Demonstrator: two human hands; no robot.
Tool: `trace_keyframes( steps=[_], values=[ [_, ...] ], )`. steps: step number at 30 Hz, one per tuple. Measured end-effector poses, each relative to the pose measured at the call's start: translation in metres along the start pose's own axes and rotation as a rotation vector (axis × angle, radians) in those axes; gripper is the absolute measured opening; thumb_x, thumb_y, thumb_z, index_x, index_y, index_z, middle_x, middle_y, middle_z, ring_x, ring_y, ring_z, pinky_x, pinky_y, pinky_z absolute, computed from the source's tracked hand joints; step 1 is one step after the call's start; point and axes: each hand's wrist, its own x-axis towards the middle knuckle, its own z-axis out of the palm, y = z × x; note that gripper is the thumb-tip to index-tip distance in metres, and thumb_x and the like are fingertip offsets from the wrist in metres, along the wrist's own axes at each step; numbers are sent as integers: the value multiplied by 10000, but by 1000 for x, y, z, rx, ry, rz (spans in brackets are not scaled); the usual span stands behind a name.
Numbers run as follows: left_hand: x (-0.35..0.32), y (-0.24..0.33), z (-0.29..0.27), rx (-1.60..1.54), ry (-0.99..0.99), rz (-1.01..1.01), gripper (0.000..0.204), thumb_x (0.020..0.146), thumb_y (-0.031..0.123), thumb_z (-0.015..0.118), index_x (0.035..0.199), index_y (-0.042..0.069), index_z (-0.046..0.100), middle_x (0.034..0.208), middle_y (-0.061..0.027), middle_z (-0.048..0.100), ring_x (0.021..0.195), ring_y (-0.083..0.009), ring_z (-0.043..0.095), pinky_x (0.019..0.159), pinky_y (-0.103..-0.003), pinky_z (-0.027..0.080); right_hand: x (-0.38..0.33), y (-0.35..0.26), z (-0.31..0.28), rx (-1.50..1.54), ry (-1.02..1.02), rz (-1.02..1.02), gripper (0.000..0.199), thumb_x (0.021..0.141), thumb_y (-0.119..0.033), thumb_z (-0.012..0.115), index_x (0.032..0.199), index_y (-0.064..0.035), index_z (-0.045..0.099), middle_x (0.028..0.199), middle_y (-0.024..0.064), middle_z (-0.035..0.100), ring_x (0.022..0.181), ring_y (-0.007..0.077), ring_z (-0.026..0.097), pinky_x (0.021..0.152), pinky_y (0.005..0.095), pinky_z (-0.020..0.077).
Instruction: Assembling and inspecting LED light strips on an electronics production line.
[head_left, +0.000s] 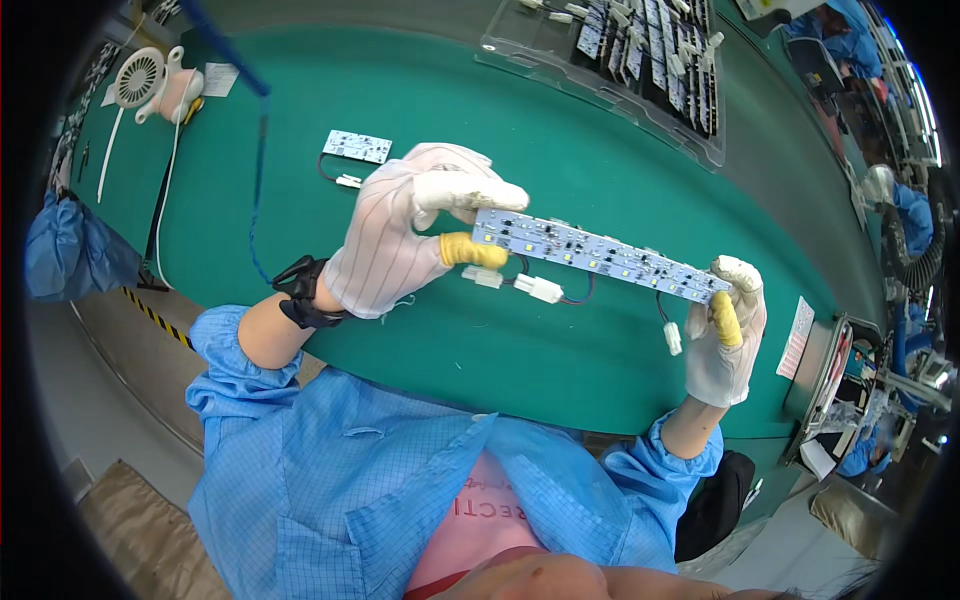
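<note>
Between my two hands I hold a long, narrow LED circuit board [600, 255], raised above the green table and tilted down to the right. My left hand [420, 225], in a striped white glove with a yellow thumb cover, pinches the board's left end. At the right end, my gloved right hand [728, 325] is closed on it, thumb in front. Short wires with white connectors hang below: one connector [540, 289] near the left half, another [672, 338] near the right end. A smaller LED board [358, 147] with its own wire and connector lies beyond my left hand.
A clear plastic tray [600, 100] of several circuit boards stands at the far right. A small white-and-pink fan [150, 82] sits far left. A blue coiled cord [262, 170] hangs down toward my left wrist strap. The green table [440, 350] spreads beneath my hands.
</note>
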Motion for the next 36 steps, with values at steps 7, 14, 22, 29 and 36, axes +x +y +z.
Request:
trace_keyframes(
  steps=[7, 14, 22, 29, 36],
  values=[
    [-1, -3, -3, -58, -41, -28, 445, 760, 389, 722, 1026, 39, 654, 958, -94, 665, 890, -205, 631, 947, -432, 445, 0, -7, 3, -210, -20, -26, 331, 873, -222, 651, 1087, 16, 565, 825, 67, 613, 687, 88, 547, 549, 195, 369],
    [11, 1, -2, -91, -48, 32, 462, 742, 343, 743, 1030, -4, 644, 1008, -154, 652, 993, -274, 617, 996, -481, 399, -5, -5, -8, -410, 32, -134, 262, 879, -124, 597, 1095, 19, 560, 758, 52, 601, 637, 92, 543, 542, 209, 375],
    [10, -4, -5, -57, 1, 24, 423, 723, 350, 739, 999, 33, 687, 1032, -154, 663, 1010, -292, 618, 959, -408, 446, -4, -12, 1, -182, -65, -2, 371, 873, -238, 665, 1088, 43, 554, 877, 75, 593, 719, 125, 579, 618, 227, 446],
    [9, -5, -3, -63, -18, 5, 358, 735, 250, 742, 984, 0, 687, 1022, -157, 660, 1023, -283, 613, 979, -419, 428, -5, -9, -4, -24, -123, 11, 374, 870, -248, 667, 1080, 42, 558, 862, 73, 584, 766, 144, 594, 676, 229, 460],
    [8, -9, 0, -85, -7, 48, 429, 731, 271, 752, 1052, 3, 658, 1075, -170, 642, 1090, -290, 579, 960, -411, 440, -10, -13, -4, -217, -68, -23, 390, 841, -252, 700, 1078, 23, 557, 821, 58, 581, 601, 103, 540, 533, 222, 412]
  ],
)
